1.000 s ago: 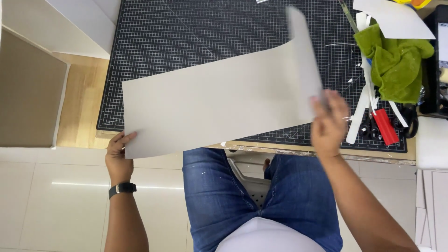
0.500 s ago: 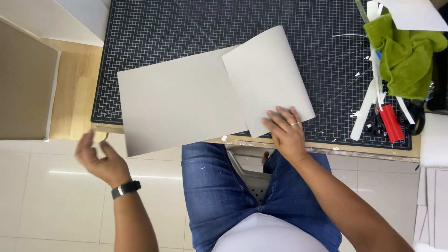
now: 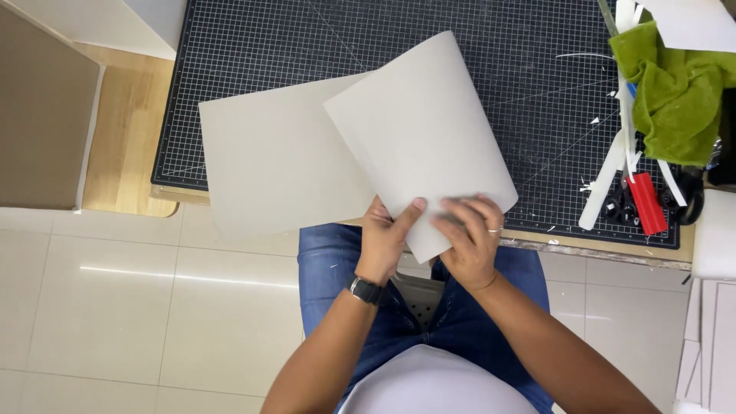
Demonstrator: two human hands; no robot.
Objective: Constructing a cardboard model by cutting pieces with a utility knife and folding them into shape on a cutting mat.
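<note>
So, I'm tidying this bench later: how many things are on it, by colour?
Grey: 1, the folded sheet held by the left hand and right hand
Black: 1, the cutting mat
Green: 1, the cloth
Red: 1, the cutter
Total: 4; the white paper strips overlap too much to count.

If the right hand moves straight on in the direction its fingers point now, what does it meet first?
The right hand points toward the left hand, with fingers pressing the folded grey sheet. Going straight on, it would probably meet the left hand's thumb first, sliding over the sheet.
</note>
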